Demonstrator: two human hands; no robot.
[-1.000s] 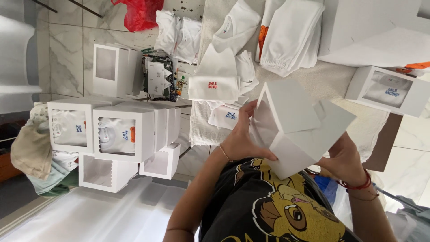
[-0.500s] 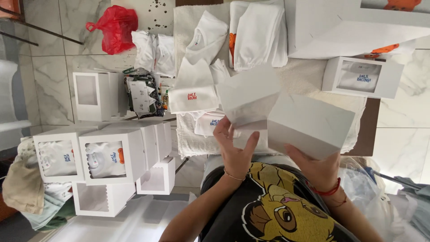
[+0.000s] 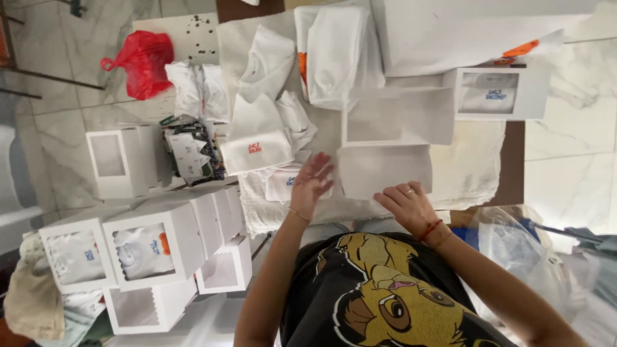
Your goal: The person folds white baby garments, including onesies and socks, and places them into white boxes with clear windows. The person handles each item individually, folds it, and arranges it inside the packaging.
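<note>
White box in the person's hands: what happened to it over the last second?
The white box was held up in both hands; it now lies opened on the cloth-covered table. The left hand has let go and hovers open beside it, while the right hand rests at its near edge. The stacked windowed boxes, folded white clothes and red bag stayed put.

I see bright, even light, soft shadows; white boxes (image 3: 392,138) near blown out, left hand (image 3: 313,183) slightly motion-blurred.
</note>
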